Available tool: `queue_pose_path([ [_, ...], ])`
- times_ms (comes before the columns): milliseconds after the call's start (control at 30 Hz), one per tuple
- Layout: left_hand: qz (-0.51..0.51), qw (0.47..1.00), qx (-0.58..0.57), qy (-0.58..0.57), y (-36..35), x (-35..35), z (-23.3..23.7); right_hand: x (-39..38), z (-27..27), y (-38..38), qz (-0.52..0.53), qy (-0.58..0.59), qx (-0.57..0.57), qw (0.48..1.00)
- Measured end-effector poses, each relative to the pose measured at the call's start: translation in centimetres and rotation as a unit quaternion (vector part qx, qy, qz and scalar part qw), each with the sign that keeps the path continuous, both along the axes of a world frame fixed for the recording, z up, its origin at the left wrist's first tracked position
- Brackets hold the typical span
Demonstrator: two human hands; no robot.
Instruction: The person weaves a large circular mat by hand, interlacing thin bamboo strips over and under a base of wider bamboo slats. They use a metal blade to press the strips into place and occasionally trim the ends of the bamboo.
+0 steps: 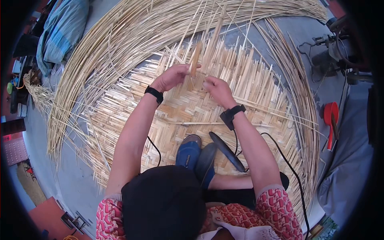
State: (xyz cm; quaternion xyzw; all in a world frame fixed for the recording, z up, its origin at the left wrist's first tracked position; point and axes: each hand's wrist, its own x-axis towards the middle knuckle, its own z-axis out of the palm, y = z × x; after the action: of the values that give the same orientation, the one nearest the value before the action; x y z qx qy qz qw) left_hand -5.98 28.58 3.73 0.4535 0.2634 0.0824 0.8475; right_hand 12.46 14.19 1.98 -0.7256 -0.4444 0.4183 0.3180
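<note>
I sit on a large woven bamboo mat spread on the floor. My left hand pinches a flat bamboo strip that stands up from the weave. My right hand is closed around the base of a neighbouring strip just to the right. Both wrists wear black bands. The strips rise away from me toward the mat's unwoven far edge.
Long loose bamboo strips fan out around the mat. A dark blade-like tool and a black cable lie by my shoes. A red scoop and a machine stand at right, blue cloth at upper left.
</note>
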Motion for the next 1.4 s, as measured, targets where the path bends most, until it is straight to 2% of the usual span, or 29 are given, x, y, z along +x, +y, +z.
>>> queue_pose_path([
  [200, 0.016, 0.999, -0.021, 0.023, -0.4, 0.5, 0.5, 0.1, -1.3, 1.3, 0.015, 0.016, -0.045, 0.999],
  [267, 0.03, 0.998, -0.023, 0.042, -0.3, 0.6, 0.2, -0.6, -1.1, 0.7, 0.067, -0.132, 0.043, 0.988],
  [367, 0.064, 0.996, -0.024, 0.052, -0.2, 0.5, -0.8, -0.6, -0.7, -0.1, 0.09, -0.146, 0.085, 0.981],
  [400, 0.095, 0.994, 0.009, 0.052, -0.6, 0.4, -0.9, -0.5, -0.9, -0.4, 0.087, -0.147, 0.086, 0.982],
  [433, 0.125, 0.99, 0.043, 0.052, -1.1, 0.3, -1.1, -0.4, -1.1, -0.6, 0.062, -0.115, 0.114, 0.985],
  [500, 0.148, 0.988, 0.023, 0.023, -2.6, -0.4, -1.6, 0.1, -0.6, -1.4, 0.032, -0.083, 0.141, 0.986],
  [567, 0.321, 0.934, 0.148, 0.06, -4.5, -1.0, -1.9, 1.5, 0.7, -2.6, -0.158, 0.13, 0.173, 0.963],
  [600, 0.362, 0.913, 0.168, 0.08, -5.0, -1.4, -2.5, 2.9, 0.8, -3.6, -0.184, 0.037, 0.221, 0.957],
  [633, 0.363, 0.913, 0.168, 0.079, -5.3, -2.1, -3.0, 4.3, 1.1, -4.7, -0.199, -0.065, 0.216, 0.954],
  [667, 0.335, 0.901, 0.257, 0.1, -5.7, -2.7, -3.0, 6.2, 1.0, -6.0, -0.176, -0.203, 0.192, 0.944],
  [700, 0.303, 0.881, 0.344, 0.12, -5.9, -3.0, -3.1, 7.8, 0.6, -7.2, -0.175, -0.204, 0.193, 0.944],
  [733, 0.304, 0.881, 0.344, 0.119, -5.7, -2.9, -3.3, 9.2, 0.2, -8.4, -0.123, -0.278, 0.118, 0.945],
  [767, 0.328, 0.891, 0.285, 0.132, -5.3, -2.6, -3.4, 9.7, 0.6, -9.3, -0.07, -0.349, 0.041, 0.934],
  [800, 0.351, 0.897, 0.226, 0.143, -5.0, -2.2, -3.4, 10.1, 0.9, -9.9, -0.071, -0.351, 0.042, 0.933],
  [867, 0.366, 0.9, 0.204, 0.12, -4.9, -1.1, -3.5, 10.6, 1.6, -10.6, 0.028, -0.291, -0.022, 0.956],
  [900, 0.38, 0.902, 0.179, 0.101, -5.0, -0.6, -3.4, 10.6, 1.9, -10.7, 0.024, -0.292, -0.023, 0.956],
  [967, 0.394, 0.897, 0.182, 0.084, -4.7, -0.8, -3.3, 10.6, 2.5, -10.3, 0.106, -0.237, -0.056, 0.964],
  [1033, 0.41, 0.891, 0.183, 0.067, -4.3, -1.1, -3.8, 10.0, 3.0, -10.2, 0.069, -0.218, -0.029, 0.973],
  [1100, 0.466, 0.867, 0.152, 0.088, -4.1, -1.7, -4.1, 9.7, 2.7, -9.7, 0.065, -0.242, 0.053, 0.967],
  [1133, 0.454, 0.877, 0.138, 0.079, -4.1, -1.8, -4.4, 9.7, 2.7, -9.6, 0.069, -0.241, 0.054, 0.967],
  [1200, 0.449, 0.881, 0.134, 0.061, -4.4, -1.7, -4.3, 9.8, 3.2, -9.1, 0.128, -0.38, 0.105, 0.91],
  [1300, 0.468, 0.877, 0.112, 0.011, -5.1, -1.0, -5.0, 10.0, 3.3, -8.6, 0.168, -0.416, 0.125, 0.885],
  [1367, 0.599, 0.8, 0.042, 0.003, -5.8, -0.3, -5.3, 10.4, 3.3, -8.3, 0.197, -0.432, 0.128, 0.871],
  [1400, 0.601, 0.798, 0.042, 0.004, -6.0, -0.1, -5.1, 10.4, 3.3, -8.1, 0.225, -0.447, 0.132, 0.856],
])
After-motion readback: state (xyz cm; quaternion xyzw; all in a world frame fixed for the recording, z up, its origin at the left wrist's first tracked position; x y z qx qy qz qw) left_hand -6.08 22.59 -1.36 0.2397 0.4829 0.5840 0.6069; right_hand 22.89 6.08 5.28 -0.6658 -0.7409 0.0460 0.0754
